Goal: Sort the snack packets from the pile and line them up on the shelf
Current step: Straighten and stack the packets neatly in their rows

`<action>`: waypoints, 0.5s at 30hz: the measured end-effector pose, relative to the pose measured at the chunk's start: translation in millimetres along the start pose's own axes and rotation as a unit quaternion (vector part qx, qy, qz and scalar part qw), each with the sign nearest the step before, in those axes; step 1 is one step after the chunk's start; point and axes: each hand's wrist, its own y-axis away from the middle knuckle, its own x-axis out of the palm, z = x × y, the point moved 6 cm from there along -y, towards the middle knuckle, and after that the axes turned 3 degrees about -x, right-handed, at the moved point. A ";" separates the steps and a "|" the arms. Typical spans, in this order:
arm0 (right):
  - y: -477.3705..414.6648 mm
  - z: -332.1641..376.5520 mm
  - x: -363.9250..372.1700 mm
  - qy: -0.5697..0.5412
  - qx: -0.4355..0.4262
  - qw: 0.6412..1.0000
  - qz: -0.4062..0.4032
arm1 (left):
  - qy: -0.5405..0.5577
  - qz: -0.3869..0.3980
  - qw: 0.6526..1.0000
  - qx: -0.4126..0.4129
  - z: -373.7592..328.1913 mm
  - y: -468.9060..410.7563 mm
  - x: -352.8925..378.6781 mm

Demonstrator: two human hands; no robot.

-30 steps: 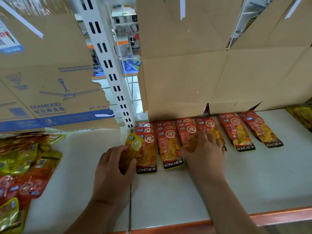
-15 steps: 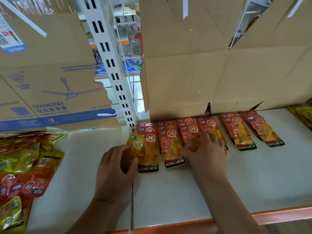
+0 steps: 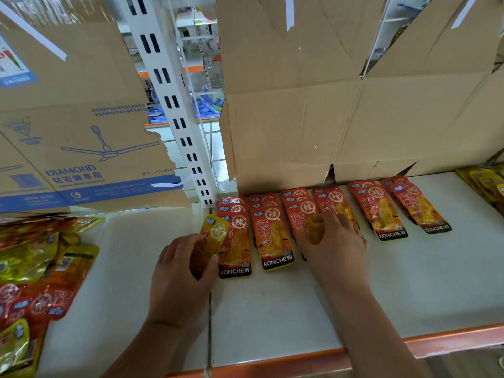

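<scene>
Several stacks of red KONCHEW snack packets (image 3: 274, 236) lie in a row on the white shelf (image 3: 354, 290), against the cardboard at the back. My left hand (image 3: 182, 271) holds a yellow packet (image 3: 211, 237) at the left end of the row, beside the first red stack (image 3: 236, 241). My right hand (image 3: 331, 241) lies over the third and fourth stacks, fingers on the packets there (image 3: 304, 216). A mixed pile of yellow and red packets (image 3: 35, 271) lies at the far left of the shelf.
Flattened cardboard (image 3: 341, 110) stands along the back of the shelf, and a ceiling-fan box (image 3: 76, 148) on the left. A white slotted upright (image 3: 174, 105) rises between them. More yellow packets (image 3: 485, 184) lie at the far right. The shelf's front edge is orange (image 3: 436, 342).
Both hands have stayed almost where they were; the right hand's fingers shifted slightly on the red packets. The view has drifted a little.
</scene>
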 end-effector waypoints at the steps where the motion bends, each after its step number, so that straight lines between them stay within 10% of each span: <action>1: 0.3 -0.4 -0.1 0.000 -0.001 1.000 -0.001 | 0.001 0.000 1.000 0.001 -0.4 -0.1 0.1; 15: 7.9 29.6 -2.2 -0.040 -0.176 0.982 -0.050 | -0.012 -0.006 1.000 -0.003 0.3 -0.1 1.6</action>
